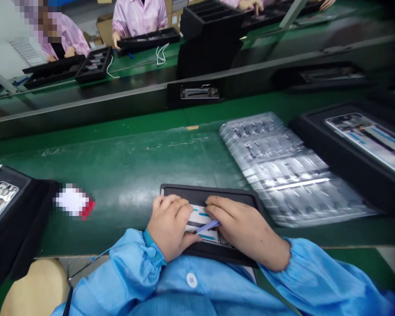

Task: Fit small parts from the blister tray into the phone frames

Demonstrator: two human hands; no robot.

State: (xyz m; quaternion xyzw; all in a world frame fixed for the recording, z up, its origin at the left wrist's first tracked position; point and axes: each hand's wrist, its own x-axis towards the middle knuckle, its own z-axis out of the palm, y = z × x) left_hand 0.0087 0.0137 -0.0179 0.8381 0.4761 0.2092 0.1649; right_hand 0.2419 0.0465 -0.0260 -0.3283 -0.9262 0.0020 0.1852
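Note:
A black tray (181, 189) lies at the near edge of the green table, with a phone frame (210, 235) bearing blue strips inside it. My left hand (171, 226) rests on the left part of the frame, fingers bent over its edge and thumb beside the tip of a purple tool (208, 227). That slim tool is in my right hand (248, 230), which reaches over the right part of the frame with its fingers closed. Both hands cover parts of the frame and tray.
A clear plastic tray (283, 169) lies right of the black tray. Black holders with phone frames stand far left (23, 193) and right (342, 153). A dark rail (125, 98) crosses behind; beyond it, people in pink work. A stool (36, 289) is below left.

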